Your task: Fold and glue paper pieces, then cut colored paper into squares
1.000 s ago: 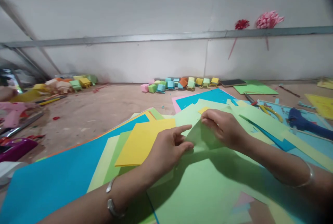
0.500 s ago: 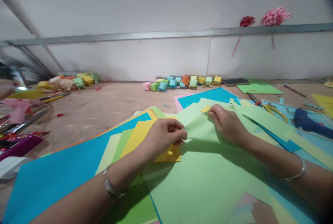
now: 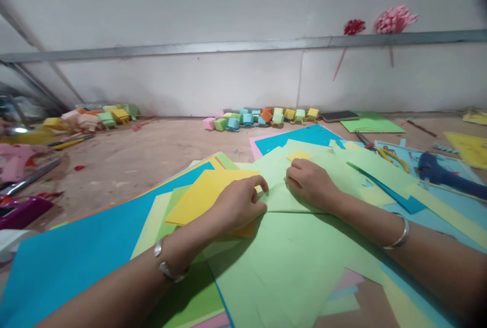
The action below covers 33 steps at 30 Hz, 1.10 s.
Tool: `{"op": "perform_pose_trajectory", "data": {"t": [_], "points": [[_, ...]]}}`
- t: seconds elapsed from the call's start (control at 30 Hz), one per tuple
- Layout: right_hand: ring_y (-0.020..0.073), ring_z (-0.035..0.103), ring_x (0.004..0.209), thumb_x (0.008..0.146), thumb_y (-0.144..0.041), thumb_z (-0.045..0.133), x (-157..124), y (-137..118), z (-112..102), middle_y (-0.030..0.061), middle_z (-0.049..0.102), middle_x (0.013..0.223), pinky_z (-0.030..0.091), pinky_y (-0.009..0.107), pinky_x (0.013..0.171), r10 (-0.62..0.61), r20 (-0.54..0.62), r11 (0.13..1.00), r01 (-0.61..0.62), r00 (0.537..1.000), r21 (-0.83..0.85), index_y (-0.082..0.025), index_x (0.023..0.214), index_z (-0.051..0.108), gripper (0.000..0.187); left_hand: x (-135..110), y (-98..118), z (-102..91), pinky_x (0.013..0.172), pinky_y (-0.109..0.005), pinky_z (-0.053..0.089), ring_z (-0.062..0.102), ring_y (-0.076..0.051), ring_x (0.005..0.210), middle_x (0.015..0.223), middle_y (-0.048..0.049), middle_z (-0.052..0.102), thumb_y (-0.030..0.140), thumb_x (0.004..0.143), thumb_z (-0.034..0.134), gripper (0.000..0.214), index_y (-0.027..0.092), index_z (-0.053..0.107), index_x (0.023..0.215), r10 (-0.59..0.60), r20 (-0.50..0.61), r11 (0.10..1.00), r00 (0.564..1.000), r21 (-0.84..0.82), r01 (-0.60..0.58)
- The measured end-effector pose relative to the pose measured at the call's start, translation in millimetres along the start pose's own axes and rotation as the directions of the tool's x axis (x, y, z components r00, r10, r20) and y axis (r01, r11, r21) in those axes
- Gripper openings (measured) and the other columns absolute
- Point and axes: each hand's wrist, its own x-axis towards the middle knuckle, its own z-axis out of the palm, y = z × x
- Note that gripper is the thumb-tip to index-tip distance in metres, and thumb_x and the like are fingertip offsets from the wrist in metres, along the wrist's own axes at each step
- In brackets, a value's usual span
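Atop larger green paper (image 3: 289,262) in the head view lies a pale green sheet (image 3: 277,201). At its left end the left hand (image 3: 239,203) is half curled over yellow paper (image 3: 198,188), thumb and forefinger apart, with nothing visibly gripped. On it rests the right hand (image 3: 312,183), fingers bent in; whether they pinch it cannot be told. Beyond the sheet small paper figures (image 3: 247,119) stand on the table (image 3: 160,145); right of it lies a blue tool (image 3: 437,171).

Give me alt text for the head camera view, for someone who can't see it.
A person's left hand, partly open, covers part of some yellow paper, while the right hand curls over pale green paper. Beyond them, small colourful blocks sit on the table near a whitish wall.
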Motion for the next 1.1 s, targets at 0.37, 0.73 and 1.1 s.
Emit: {"op": "perform_pose_trajectory", "data": {"t": [0.37,0.73,1.1], "points": [[0.0154,0.051,0.072,0.083,-0.014,0.061,0.7,10.4,5.3,0.0022,0.059,0.071,0.030,0.027,0.062,-0.028,-0.068,0.992,0.037,0.997,0.121,-0.016,0.068,0.063,0.015,13.9,22.8,-13.0,0.065,-0.025,0.043,0.055,-0.017,0.076,0.096,-0.0056,0.060,-0.002,0.071,0.047,0.053,0.018,0.061,0.118,0.405,0.295,0.828,0.865,0.283,-0.484],[0.0161,0.045,0.069,0.084,-0.011,0.054,-0.9,8.3,10.0,0.0034,0.056,0.069,0.026,0.029,0.060,-0.065,-0.115,0.996,0.071,0.991,0.047,-0.016,0.065,0.059,0.021,-19.6,28.4,12.1,0.061,-0.031,0.040,0.056,-0.021,0.078,0.091,-0.0076,0.062,0.000,0.080,0.045,0.056,0.013,0.050,0.134,0.495,0.311,0.610,0.811,0.540,-0.579],[0.0192,0.036,0.070,0.088,-0.010,0.049,-2.4,6.5,13.4,0.0076,0.055,0.072,0.020,0.034,0.062,-0.182,-0.134,0.978,0.164,0.974,-0.131,-0.015,0.068,0.062,0.025,-25.3,22.5,26.3,0.073,-0.034,0.048,0.055,-0.020,0.085,0.100,-0.0079,0.062,0.013,0.098,0.042,0.022,0.012,0.060,0.111,0.533,0.217,0.587,0.818,0.601,-0.542]]}}
